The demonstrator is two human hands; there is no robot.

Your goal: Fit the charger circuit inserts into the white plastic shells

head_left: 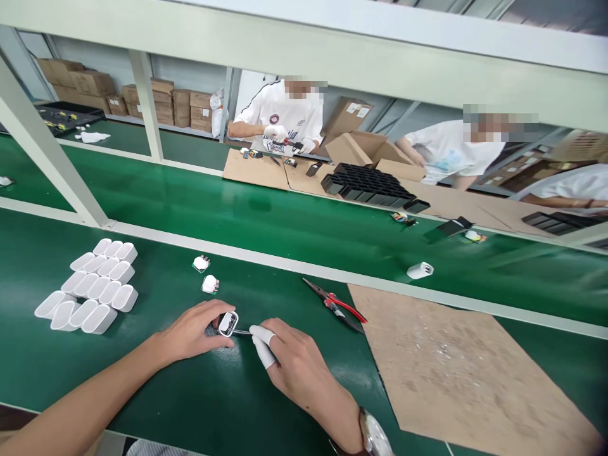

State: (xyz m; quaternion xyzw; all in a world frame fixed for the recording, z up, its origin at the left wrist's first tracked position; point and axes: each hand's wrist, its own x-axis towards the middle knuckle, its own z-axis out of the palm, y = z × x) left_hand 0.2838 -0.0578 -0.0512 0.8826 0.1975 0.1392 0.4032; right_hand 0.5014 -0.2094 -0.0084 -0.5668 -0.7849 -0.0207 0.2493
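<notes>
My left hand (197, 329) grips a small white oval plastic housing (228, 323) between thumb and fingers, its open end facing up. Dark and white parts show inside it. White finger cots cover the thumb and index finger of my right hand (297, 361), which pinches a slim metal tool (244, 332). The tool's tip meets the housing's right side; its exact kind is hard to make out. Beyond my left hand lie two small circuit boards with white tops, one board (201, 263) farther off and one board (209, 284) nearer.
Several white housings (97, 283) stand grouped at left on the green bench (180, 405). Red-handled long-nose pliers (336, 304) lie beside a worn brown board (456, 361). A white housing (420, 271) rests past the rail on a green belt (199, 193). Co-workers sit opposite near black cases (365, 183).
</notes>
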